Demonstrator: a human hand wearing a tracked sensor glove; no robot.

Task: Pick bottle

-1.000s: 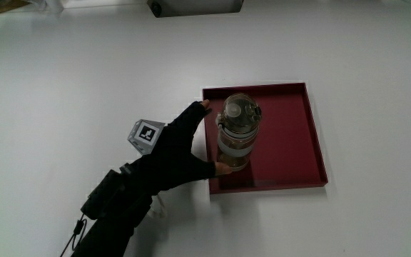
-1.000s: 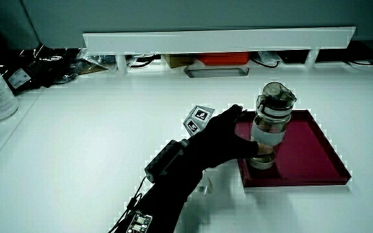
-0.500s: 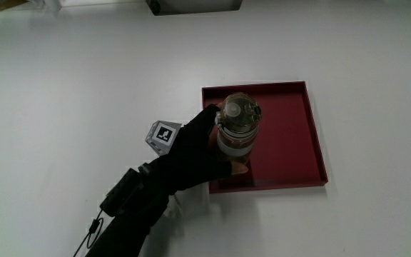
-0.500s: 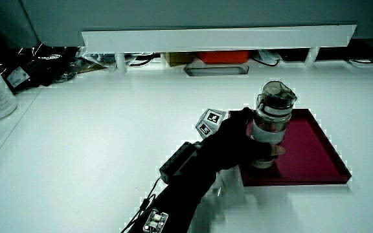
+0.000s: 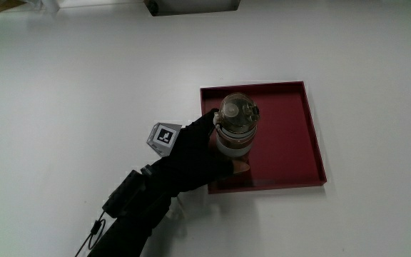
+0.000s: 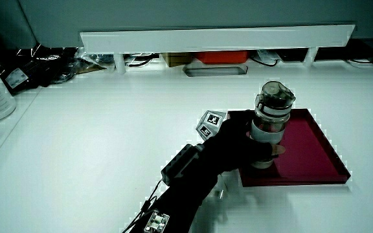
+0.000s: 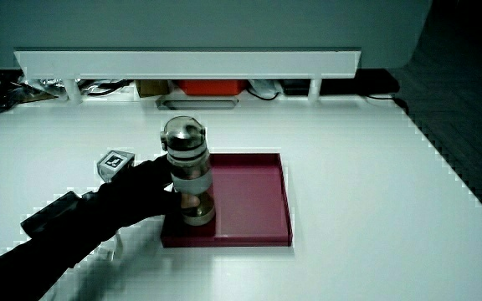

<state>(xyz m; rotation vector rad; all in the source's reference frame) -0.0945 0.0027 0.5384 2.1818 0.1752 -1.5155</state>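
One clear bottle (image 5: 235, 132) stands upright in one shallow dark-red tray (image 5: 291, 146) on a white counter (image 5: 84, 86), with one gloved hand (image 5: 195, 153) wrapped around its lower body. The bottle's fingers-and-thumb clamp shows in the main view, the thumb tip pressed against the base nearest the person. The bottle (image 6: 270, 123) has a transparent domed lid with dark fittings, a pale grey band around its middle and a see-through lower section; it sits in the tray's corner closest to the hand (image 6: 238, 145). One small patterned cube (image 5: 163, 135) rides on the back of the glove, just outside the tray rim. In both side views the bottle (image 7: 187, 171) rises well above the tray's (image 7: 258, 209) low walls, while the forearm lies across the counter toward the person. One low white partition (image 6: 219, 39) runs along the counter's edge.
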